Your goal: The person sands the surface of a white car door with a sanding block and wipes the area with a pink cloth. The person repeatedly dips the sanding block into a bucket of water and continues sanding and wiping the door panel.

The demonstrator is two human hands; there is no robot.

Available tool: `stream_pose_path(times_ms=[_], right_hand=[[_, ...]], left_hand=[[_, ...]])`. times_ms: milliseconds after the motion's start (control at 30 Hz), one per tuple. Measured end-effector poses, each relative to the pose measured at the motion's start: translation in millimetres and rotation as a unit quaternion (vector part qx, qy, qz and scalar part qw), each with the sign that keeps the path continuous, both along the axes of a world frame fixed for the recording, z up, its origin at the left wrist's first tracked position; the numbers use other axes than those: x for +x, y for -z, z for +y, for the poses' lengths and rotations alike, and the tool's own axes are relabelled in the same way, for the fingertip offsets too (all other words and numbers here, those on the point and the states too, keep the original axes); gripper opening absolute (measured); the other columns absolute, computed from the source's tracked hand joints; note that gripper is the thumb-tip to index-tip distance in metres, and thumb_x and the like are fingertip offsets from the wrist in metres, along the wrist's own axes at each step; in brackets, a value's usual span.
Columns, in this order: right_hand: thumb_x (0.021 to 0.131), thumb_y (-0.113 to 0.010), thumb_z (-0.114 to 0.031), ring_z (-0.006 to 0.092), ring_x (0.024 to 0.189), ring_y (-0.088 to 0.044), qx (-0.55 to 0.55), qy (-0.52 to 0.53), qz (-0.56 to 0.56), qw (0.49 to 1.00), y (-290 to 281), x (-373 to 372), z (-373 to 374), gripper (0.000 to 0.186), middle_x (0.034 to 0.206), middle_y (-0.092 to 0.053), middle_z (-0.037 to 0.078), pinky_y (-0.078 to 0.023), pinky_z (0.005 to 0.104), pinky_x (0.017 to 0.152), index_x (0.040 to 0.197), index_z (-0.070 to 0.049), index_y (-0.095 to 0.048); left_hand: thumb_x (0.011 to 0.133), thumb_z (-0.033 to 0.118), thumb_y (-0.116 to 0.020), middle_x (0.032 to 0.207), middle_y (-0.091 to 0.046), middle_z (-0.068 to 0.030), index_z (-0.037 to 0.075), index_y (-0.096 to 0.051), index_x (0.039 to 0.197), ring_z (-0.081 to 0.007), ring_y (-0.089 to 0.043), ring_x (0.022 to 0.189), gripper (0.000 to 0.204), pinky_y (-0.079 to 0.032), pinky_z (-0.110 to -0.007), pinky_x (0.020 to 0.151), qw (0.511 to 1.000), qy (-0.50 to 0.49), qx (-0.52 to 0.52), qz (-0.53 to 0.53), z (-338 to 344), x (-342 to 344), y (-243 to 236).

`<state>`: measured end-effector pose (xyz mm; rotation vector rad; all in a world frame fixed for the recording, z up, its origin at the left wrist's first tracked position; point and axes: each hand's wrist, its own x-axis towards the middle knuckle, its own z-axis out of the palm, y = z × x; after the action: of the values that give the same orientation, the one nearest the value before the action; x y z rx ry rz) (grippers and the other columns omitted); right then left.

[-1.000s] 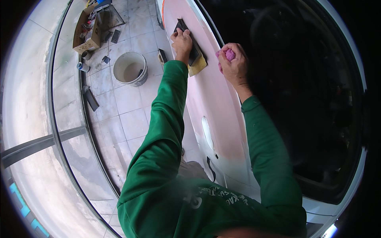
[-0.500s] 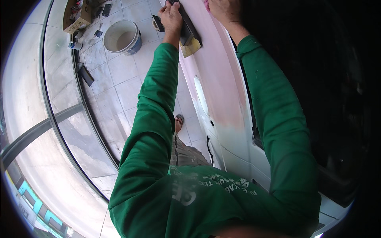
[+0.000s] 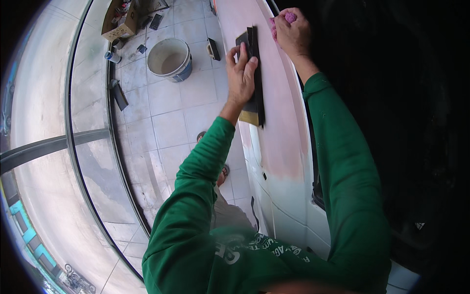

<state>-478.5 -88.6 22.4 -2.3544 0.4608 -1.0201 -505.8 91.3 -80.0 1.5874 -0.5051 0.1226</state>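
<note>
Pale floor tiles (image 3: 198,90) stretched from the middle of the view toward 11 o'clock, bounded near 9 o'clock by a curving dark frame (image 3: 72,122). On them, at 11 o'clock, stood an upright bucket (image 3: 183,72), off-white with blue on its wall; a cardboard box (image 3: 122,31) holding mixed clutter sat farther out that way. A small blue-and-white can (image 3: 112,57) was near 10 o'clock.

From 12 o'clock down toward 5 ran a white car door (image 3: 289,210), its broad pink patch (image 3: 281,117) fading into white at the lower end. At 12 o'clock a long black sanding block (image 3: 259,95) lay lengthwise against the door, yellowish sandpaper (image 3: 248,118) showing at its 6 o'clock end. The left hand (image 3: 240,78) was clamped on this block, thumb and fingers set apart across its back.

At 1 o'clock the right hand (image 3: 294,38) was closed around a wadded pink cloth (image 3: 290,17), near the door's upper edge and the dark window (image 3: 391,122); whether the cloth touched the door could not be told. Green sleeves (image 3: 345,147) covered both forearms.
</note>
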Motion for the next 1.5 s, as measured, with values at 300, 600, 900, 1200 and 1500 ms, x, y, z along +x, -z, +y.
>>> stream_pose_path(times_ms=[300, 600, 900, 1200, 1500], right_hand=[[0.091, -0.07, -0.02, 0.0339, 0.09, -0.071, 0.051, 0.023, 0.05, 0.997, -19.5, -17.7, 12.2, 0.015, 0.097, -0.072, 0.014, -0.056, 0.0412, 0.082, 0.099, -0.008, -0.068], [0.091, -0.071, -0.012, 0.0271, 0.087, -0.07, 0.067, 0.009, 0.039, 0.997, -30.5, -11.9, 20.2, 0.009, 0.093, -0.07, 0.011, -0.056, 0.0374, 0.081, 0.094, -0.007, -0.065], [0.092, -0.07, -0.005, 0.0242, 0.092, -0.067, 0.07, 0.007, 0.049, 0.996, -34.9, -19.2, 22.6, 0.009, 0.097, -0.066, 0.008, -0.055, 0.0362, 0.084, 0.093, -0.007, -0.061], [0.089, -0.074, -0.007, 0.0263, 0.094, -0.067, 0.054, 0.043, 0.056, 0.996, -48.8, -12.9, 34.4, 0.013, 0.098, -0.066, 0.009, -0.056, 0.0358, 0.084, 0.094, -0.008, -0.063], [0.085, -0.08, -0.025, 0.0366, 0.122, -0.066, 0.172, 0.054, 0.004, 0.984, -74.6, 20.7, 138.3, 0.067, 0.135, -0.067, 0.02, -0.054, 0.0419, 0.104, 0.145, -0.006, -0.059]], left_hand=[[0.103, 0.026, -0.058, 0.154, -0.04, -0.0274, 0.0, -0.044, 0.157, -0.0444, -0.038, 0.143, 0.062, -0.029, -0.049, 0.121, 0.993, 0.036, 0.089, 0.075, 48.2, -175.4, -40.2], [0.104, 0.034, -0.058, 0.144, -0.044, -0.0255, -0.001, -0.052, 0.15, -0.0419, -0.044, 0.134, 0.058, -0.036, -0.044, 0.115, 0.998, -0.02, 0.033, 0.056, -58.9, 123.4, 3.9], [0.089, 0.042, -0.073, 0.133, -0.059, -0.0209, -0.004, -0.053, 0.148, -0.034, -0.057, 0.128, 0.077, -0.047, -0.04, 0.106, 0.947, 0.097, -0.066, 0.298, -127.7, 340.7, 44.7], [0.09, 0.047, -0.06, 0.136, -0.064, -0.0207, 0.0, -0.053, 0.146, -0.0375, -0.066, 0.116, 0.073, -0.053, -0.055, 0.103, 0.667, 0.384, -0.364, 0.524, 12.9, 280.3, -2.7], [0.089, 0.048, -0.072, 0.139, -0.062, -0.0172, 0.001, -0.05, 0.148, -0.0302, -0.064, 0.122, 0.079, -0.051, -0.046, 0.107, 0.688, 0.527, -0.153, 0.474, 67.8, 218.7, -120.2]])
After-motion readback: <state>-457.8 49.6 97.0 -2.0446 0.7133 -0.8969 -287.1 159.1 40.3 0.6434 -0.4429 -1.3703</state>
